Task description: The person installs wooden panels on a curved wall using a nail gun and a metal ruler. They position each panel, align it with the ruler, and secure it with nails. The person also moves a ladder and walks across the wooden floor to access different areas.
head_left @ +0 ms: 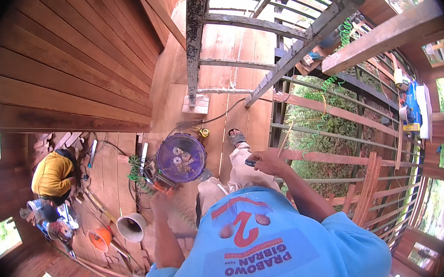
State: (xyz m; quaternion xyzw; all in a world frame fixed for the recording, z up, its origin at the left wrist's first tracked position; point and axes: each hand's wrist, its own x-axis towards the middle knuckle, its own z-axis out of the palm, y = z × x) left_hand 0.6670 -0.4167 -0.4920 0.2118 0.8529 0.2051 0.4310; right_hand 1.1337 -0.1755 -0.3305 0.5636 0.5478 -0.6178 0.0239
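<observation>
– Beside the tub (181,158), seen from the head view, where are the person's own hands?

– The left hand (159,201) is on the tub's near side, toward its left. The right hand (264,163) is to the tub's right, above the pale trousers (211,192).

– What are the fingers doing?

– The right fingers are closed on a small dark object (250,162), which pokes out toward the tub. The left hand is blurred; I cannot tell whether its fingers are apart or wrapped around anything.

– What is nearest the left hand?

– An orange and grey tool (162,187), at the tub's near-left edge. It lies ahead of the left fingers, away from the body. Its long axis slants from far left to near right. Whether they touch, I cannot tell. The right hand is well apart from it, across the tub.

– And around them?

– Pale pieces (182,156) lie inside the tub, a green hose (135,168) is coiled left of it, and a yellow tape measure (204,133) sits past its far-right edge.
</observation>
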